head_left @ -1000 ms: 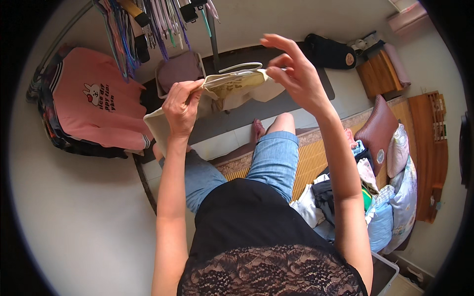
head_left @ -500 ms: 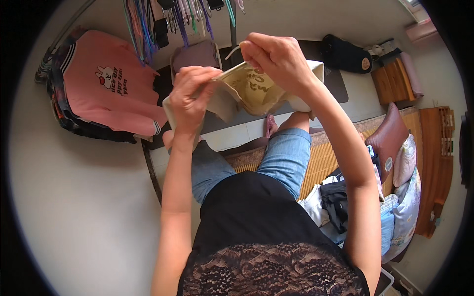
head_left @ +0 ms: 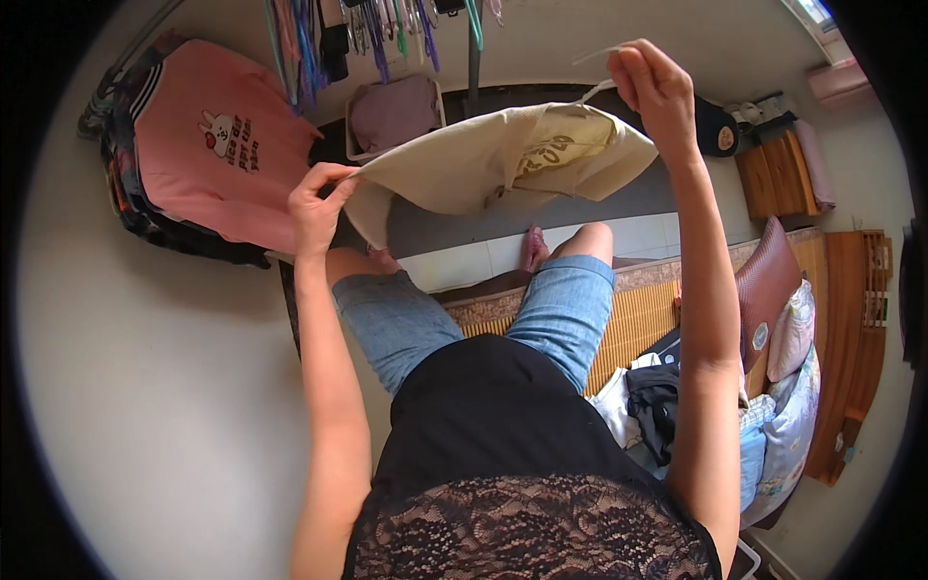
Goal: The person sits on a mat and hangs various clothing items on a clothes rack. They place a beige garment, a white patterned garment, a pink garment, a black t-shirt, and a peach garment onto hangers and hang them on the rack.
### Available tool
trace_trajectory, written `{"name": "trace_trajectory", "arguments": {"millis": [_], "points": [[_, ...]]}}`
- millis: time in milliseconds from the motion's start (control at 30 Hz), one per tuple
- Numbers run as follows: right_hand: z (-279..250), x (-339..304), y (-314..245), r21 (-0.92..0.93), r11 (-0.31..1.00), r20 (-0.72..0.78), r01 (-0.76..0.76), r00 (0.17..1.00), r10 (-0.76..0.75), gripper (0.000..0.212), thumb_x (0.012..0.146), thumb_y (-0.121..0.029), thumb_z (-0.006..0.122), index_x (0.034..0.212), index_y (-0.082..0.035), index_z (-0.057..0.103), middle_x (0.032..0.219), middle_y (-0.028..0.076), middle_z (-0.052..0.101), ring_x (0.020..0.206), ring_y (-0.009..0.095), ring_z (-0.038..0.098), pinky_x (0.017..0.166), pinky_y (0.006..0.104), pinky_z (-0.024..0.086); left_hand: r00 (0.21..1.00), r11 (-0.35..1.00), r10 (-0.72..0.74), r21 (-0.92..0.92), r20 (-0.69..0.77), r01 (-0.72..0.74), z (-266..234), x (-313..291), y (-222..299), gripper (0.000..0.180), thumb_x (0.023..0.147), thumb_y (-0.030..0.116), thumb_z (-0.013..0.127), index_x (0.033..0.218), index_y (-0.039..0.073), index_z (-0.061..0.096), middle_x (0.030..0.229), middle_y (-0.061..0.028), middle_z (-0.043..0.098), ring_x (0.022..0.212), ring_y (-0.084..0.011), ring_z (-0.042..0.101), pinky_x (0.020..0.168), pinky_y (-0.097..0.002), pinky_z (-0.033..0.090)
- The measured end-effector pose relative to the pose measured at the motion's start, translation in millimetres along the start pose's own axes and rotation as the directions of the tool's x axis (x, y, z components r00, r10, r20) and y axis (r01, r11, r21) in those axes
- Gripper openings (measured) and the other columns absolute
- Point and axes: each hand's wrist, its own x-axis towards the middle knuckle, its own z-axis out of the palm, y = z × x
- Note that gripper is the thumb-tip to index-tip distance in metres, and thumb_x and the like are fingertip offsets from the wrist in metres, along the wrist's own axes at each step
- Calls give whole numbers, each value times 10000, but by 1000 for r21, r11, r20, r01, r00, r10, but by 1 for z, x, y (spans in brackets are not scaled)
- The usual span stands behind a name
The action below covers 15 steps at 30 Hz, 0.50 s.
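Note:
A cream cloth item (head_left: 440, 174), perhaps a garment, is spread in the air above my knees. Brown lettering marks a paler yellowish patch toward its right end. My left hand (head_left: 317, 208) pinches its left edge between thumb and fingers. Higher up on the right, my right hand (head_left: 657, 92) is closed around a thin white strip (head_left: 596, 55). A similar white piece runs from the cloth's upper edge toward that hand. Whether this is a cord or part of a hanger, I cannot tell.
A pink printed sweatshirt (head_left: 198, 145) hangs at the left with dark clothes. Colourful hangers (head_left: 304, 58) dangle at the top, above a bin (head_left: 440, 101) holding mauve cloth. To the right are a mat (head_left: 633, 329), heaped clothes (head_left: 652, 401), a brown cushion (head_left: 764, 290) and wooden drawers (head_left: 773, 179).
My hands have moved apart, the left one outward and lower, the right one outward to the right. The cream cloth has gone from bunched to stretched out sideways.

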Motion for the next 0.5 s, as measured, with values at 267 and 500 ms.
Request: {"name": "trace_trajectory", "arguments": {"millis": [267, 500], "points": [[46, -15, -7, 248, 969, -4, 14, 1000, -14, 182, 977, -168, 559, 913, -20, 643, 653, -20, 558, 568, 22, 468, 494, 177, 383, 973, 642, 211, 764, -93, -66, 22, -1, -12, 214, 831, 43, 609, 1036, 52, 665, 1065, -116, 637, 995, -282, 606, 864, -367, 477], [82, -11, -29, 237, 971, 185, -36, 983, -9, 206, 993, -180, 528, 939, -19, 644, 694, -4, 589, 558, 25, 477, 468, 174, 379, 931, 860, 328, 357, 162, -365, 125, 25, 56, 248, 863, 201, 664, 1070, 66, 648, 1029, -81, 649, 935, -270, 617, 819, -348, 474]]}}
